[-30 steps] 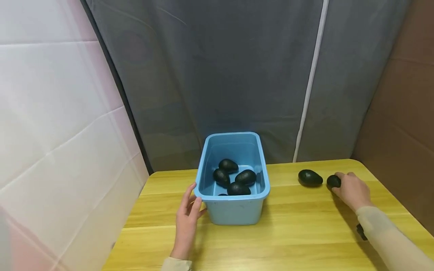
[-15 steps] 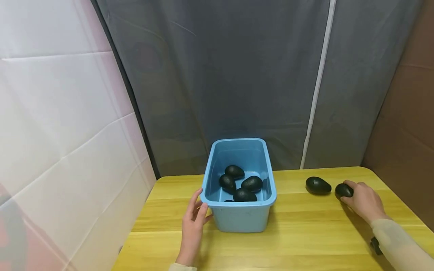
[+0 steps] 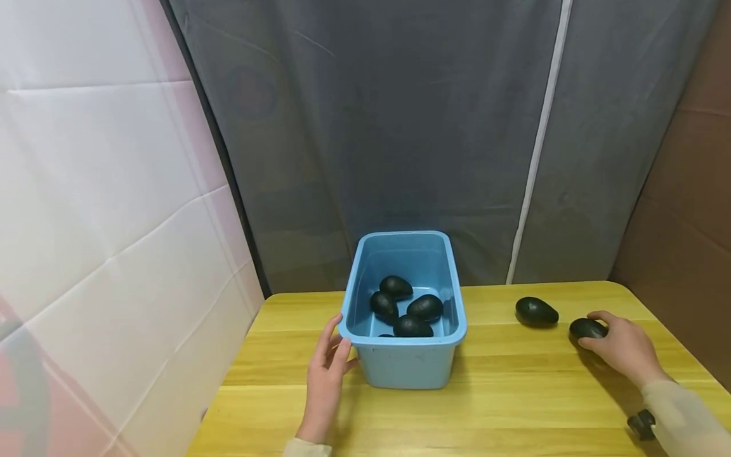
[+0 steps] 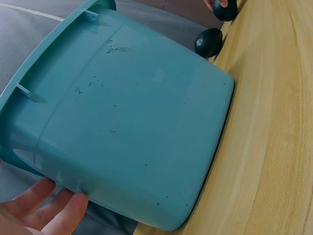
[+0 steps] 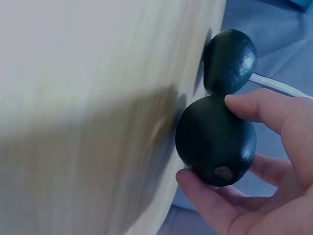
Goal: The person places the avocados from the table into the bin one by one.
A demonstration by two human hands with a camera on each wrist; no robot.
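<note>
- Head view is showing the right hand (image 3: pixel 624 348) resting low on the yellow wooden surface (image 3: pixel 514 393) at its right side, with its fingers (image 3: pixel 596 315) curling round a dark avocado (image 3: pixel 587 328).
- Right wrist view is giving the closer look: thumb and fingers (image 5: pixel 254 105) are pinching that held avocado (image 5: pixel 215 139) from both sides (a small brown stem scar is showing on its near end), and the fruit is sitting against the wood.
- A second avocado (image 3: pixel 535 311) is lying loose on the surface just to the left of the held one, a little farther back; in the right wrist view this second avocado (image 5: pixel 230 61) is appearing right behind the held fruit, and whether the two are touching cannot be told.
- The left hand (image 3: pixel 325 384) is lying beside the near left corner of the blue plastic bin (image 3: pixel 400 365), its fingers (image 3: pixel 337 349) straight and relaxed, resting against the bin's wall and grasping nothing.
- Left wrist view is showing the same thing from below: the fingertips (image 4: pixel 63 215) are sitting at the bin's lower edge, the bin wall (image 4: pixel 132 122) is filling most of the frame, and both loose fruits are visible far off at the top.
- The bin is standing upright near the middle of the surface and is holding several more avocados (image 3: pixel 425 308) in a cluster on its floor.
- A grey curtain (image 3: pixel 400 127) is hanging behind the surface, a white padded panel (image 3: pixel 103 209) is standing at the left, and a brown board (image 3: pixel 691 222) at the right.
</note>
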